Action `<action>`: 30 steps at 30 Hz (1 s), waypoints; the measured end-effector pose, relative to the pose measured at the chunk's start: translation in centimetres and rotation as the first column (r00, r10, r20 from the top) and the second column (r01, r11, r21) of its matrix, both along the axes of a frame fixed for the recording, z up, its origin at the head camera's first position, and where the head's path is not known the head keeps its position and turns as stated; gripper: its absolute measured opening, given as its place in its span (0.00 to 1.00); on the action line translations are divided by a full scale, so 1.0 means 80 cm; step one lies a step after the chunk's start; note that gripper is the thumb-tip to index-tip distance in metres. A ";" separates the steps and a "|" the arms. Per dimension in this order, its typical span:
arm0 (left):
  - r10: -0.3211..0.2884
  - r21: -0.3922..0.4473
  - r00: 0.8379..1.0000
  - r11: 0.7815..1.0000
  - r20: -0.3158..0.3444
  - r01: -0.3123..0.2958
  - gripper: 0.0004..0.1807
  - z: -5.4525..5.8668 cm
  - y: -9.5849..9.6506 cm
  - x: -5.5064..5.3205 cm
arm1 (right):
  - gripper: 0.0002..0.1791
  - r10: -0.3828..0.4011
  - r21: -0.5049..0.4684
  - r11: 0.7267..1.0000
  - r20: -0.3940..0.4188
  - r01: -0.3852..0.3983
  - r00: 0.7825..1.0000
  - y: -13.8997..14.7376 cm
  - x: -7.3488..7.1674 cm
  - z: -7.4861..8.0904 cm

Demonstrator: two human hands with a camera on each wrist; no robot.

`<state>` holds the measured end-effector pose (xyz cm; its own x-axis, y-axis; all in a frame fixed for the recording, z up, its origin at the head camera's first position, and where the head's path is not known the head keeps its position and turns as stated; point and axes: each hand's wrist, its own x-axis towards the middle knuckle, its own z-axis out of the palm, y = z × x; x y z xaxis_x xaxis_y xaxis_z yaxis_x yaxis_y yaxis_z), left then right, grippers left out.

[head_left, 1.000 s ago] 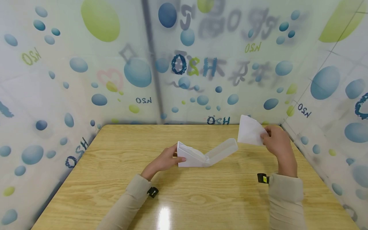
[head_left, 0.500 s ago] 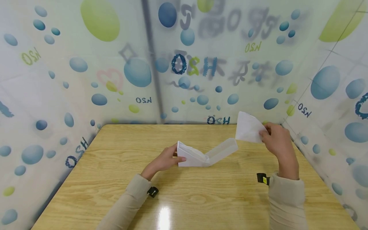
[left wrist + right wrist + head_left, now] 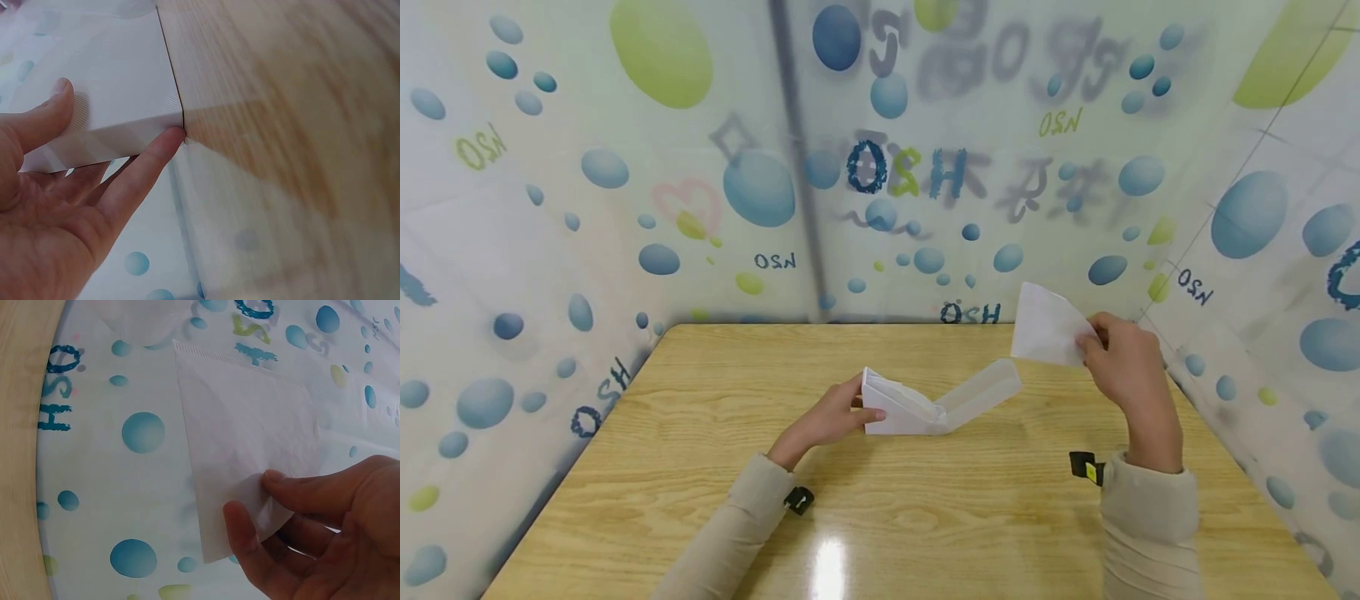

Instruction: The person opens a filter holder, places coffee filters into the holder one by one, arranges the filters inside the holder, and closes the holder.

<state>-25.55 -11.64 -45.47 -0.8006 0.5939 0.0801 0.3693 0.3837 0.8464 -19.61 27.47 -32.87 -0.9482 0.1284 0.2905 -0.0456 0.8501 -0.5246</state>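
On the table stands a white, open-topped box [image 3: 898, 423] with several white paper coffee filters [image 3: 902, 396] inside. Its translucent lid [image 3: 983, 393] is folded back to the right. My left hand [image 3: 826, 417] grips the box's left end, thumb on the near face; in the left wrist view the index fingertip lies at the box's [image 3: 119, 69] corner. Between thumb and fingers, my right hand [image 3: 1123, 362] pinches one fan-shaped coffee filter [image 3: 1048, 327] by its right side, up over the table's back right. The right wrist view shows the crimped edge of this coffee filter [image 3: 240, 425].
The wood-grain table [image 3: 737, 367] reaches back to a white curtain [image 3: 700, 242] printed with blue and green dots, which also encloses both sides. A black strap tab [image 3: 799, 500] sticks out at the left cuff, another strap tab [image 3: 1084, 467] at the right.
My right hand has lifted the coffee filter a little higher, with a slight shift left. My left hand, the box and its lid have stayed in place.
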 end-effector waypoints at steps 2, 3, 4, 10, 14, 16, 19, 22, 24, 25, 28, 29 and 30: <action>0.000 0.002 1.000 1.000 0.002 0.000 0.17 0.001 0.000 0.000 | 0.14 0.001 0.004 1.000 -0.013 0.000 1.000 -0.003 0.001 0.002; 0.000 0.002 1.000 1.000 0.002 0.000 0.17 0.001 0.000 0.001 | 0.13 0.002 0.007 1.000 -0.021 -0.002 1.000 -0.004 0.001 0.003; -0.002 0.004 1.000 1.000 0.003 0.002 0.17 0.001 0.000 0.001 | 0.13 0.003 0.007 1.000 -0.028 -0.003 1.000 -0.006 0.002 0.004; -0.010 0.011 1.000 1.000 0.001 0.010 0.18 0.001 0.000 0.001 | 0.12 0.013 0.038 0.999 -0.077 -0.010 0.997 -0.014 0.006 0.009; -0.005 0.008 1.000 1.000 0.006 0.005 0.18 0.001 0.000 0.001 | 0.12 0.025 0.043 0.999 -0.109 -0.021 0.994 -0.019 0.010 0.012; -0.001 0.004 1.000 1.000 0.014 0.001 0.18 0.001 0.000 0.000 | 0.11 0.037 0.045 0.998 -0.122 -0.031 0.992 -0.022 0.011 0.013; -0.002 0.000 1.000 1.000 0.013 0.002 0.18 0.001 0.000 0.000 | 0.11 0.053 0.053 0.998 -0.141 -0.046 0.989 -0.026 0.013 0.015; 0.001 -0.006 1.000 1.000 0.019 -0.001 0.18 0.002 0.000 0.000 | 0.10 0.066 0.063 0.996 -0.160 -0.056 0.985 -0.031 0.013 0.015; -0.001 -0.008 1.000 1.000 0.015 0.001 0.18 0.001 0.001 0.000 | 0.09 0.075 0.065 0.996 -0.166 -0.065 0.983 -0.034 0.013 0.015; -0.003 -0.007 1.000 1.000 0.015 0.003 0.18 0.001 0.001 0.000 | 0.09 0.082 0.066 0.995 -0.171 -0.072 0.982 -0.035 0.013 0.015; -0.001 -0.007 1.000 1.000 0.012 0.001 0.18 0.001 0.001 0.000 | 0.09 0.105 0.078 0.993 -0.181 -0.093 0.978 -0.041 0.012 0.013; 0.000 -0.006 1.000 1.000 0.010 0.000 0.18 0.001 0.001 0.000 | 0.09 0.114 0.084 0.991 -0.182 -0.100 0.977 -0.043 0.012 0.013; -0.001 -0.003 1.000 1.000 0.007 0.001 0.18 0.001 0.001 0.000 | 0.09 0.121 0.091 0.990 -0.187 -0.105 0.975 -0.044 0.011 0.012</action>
